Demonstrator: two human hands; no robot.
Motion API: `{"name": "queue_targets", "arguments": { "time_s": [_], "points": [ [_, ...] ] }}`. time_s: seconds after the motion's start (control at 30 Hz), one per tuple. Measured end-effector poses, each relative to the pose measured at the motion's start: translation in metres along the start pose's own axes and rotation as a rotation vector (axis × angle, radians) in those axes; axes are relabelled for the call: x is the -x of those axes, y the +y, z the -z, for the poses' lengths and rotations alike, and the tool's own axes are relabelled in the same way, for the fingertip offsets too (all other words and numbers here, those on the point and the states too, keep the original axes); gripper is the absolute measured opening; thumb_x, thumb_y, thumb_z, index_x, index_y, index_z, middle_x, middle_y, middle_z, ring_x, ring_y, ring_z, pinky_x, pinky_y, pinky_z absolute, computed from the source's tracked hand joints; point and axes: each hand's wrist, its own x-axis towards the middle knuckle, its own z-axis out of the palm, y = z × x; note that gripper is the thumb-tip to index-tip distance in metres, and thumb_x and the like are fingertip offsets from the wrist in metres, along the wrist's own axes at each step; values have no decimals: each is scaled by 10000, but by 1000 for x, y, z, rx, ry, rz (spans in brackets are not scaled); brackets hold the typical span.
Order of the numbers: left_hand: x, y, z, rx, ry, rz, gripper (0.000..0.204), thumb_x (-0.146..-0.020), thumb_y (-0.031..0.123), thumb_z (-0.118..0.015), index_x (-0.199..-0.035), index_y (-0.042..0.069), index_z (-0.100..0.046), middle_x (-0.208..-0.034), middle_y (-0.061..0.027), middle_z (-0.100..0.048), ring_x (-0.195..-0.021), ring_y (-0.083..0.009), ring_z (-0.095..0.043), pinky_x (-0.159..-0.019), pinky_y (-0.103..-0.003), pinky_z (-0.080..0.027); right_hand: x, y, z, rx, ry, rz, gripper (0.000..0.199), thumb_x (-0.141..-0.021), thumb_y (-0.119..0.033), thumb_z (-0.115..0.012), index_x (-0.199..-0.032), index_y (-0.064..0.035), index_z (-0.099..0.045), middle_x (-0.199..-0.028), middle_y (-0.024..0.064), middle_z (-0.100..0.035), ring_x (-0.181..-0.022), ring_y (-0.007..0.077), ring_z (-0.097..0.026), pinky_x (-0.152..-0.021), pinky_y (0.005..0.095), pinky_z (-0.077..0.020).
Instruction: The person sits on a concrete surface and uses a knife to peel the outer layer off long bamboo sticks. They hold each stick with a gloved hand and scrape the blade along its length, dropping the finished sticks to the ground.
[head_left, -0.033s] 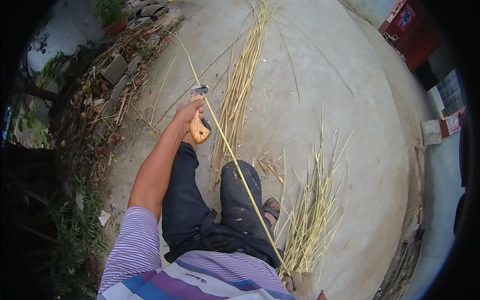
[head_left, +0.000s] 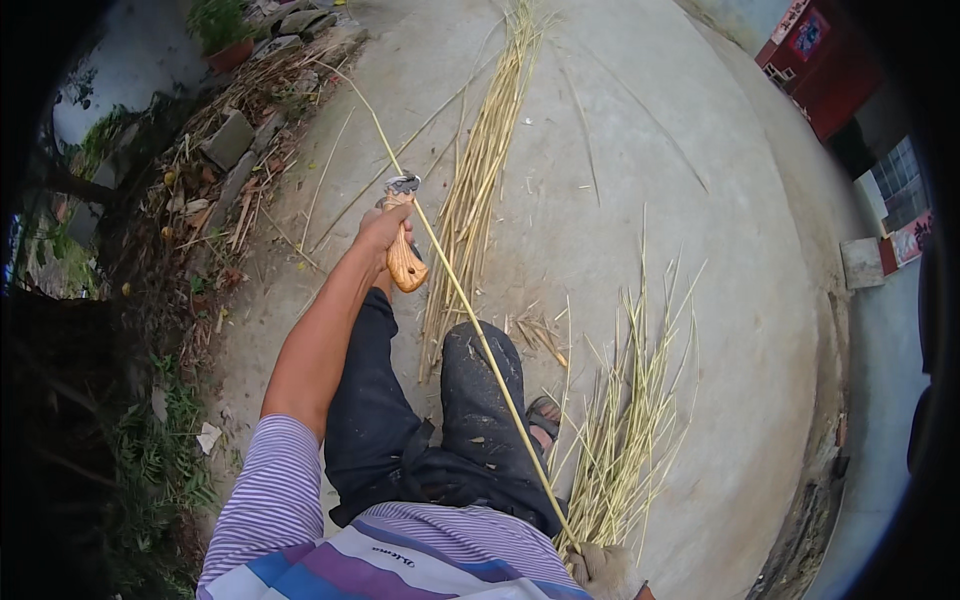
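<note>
left hand (head_left: 385, 228) grips a wooden-handled knife (head_left: 404, 250) against a long thin bamboo strip (head_left: 470, 310) – light, springy, sharp-edged; gloved right hand (head_left: 600, 572) seems closed on its near end – best held there

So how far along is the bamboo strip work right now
Done, apparently: a long row of strips on the concrete ahead and a fanned pile of strips to the right. In hand: the left hand grips a wooden-handled knife against one long strip, which runs back to the gloved right hand at the lower edge. Left: the stretch of that strip beyond the knife. No raw stock shows clearly.
</note>
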Motion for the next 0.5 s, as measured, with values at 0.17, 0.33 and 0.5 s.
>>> {"name": "queue_targets", "arguments": {
  "time_s": [0.17, 0.33, 0.5],
  "points": [
    [69, -58, -70, -82, -197, 82, 170, -947, 203, -649, -880, 63, -582, -672, -9, -563, -499, -123, -550, -437, -275, -452, -88, -16, 29, -436, -30, -288, 279, -1005, -280, -541, -1140, -53, -635, -790, 127, -659, -592, 263, -660, -529, 354, -503],
    [160, -100, -108, -123, -400, 99, 215, -972, 243, -648, -971, 51, -549, -708, -8, -551, -481, -111, -534, -440, -259, -437, -215, -22, 42, -520, 108, -293, 295, -1013, -280, -497, -1108, -37, -635, -861, 207, -674, -662, 327, -674, -644, 403, -520],
    [173, -110, -96, -154, -352, 199, 227, -966, 250, -659, -989, 43, -567, -699, -8, -552, -483, -111, -531, -434, -259, -431, -211, -18, 16, -235, 246, -178, 255, -1015, -269, -490, -1027, -65, -642, -904, 213, -672, -727, 447, -648, -656, 489, -515]
  ]
}}
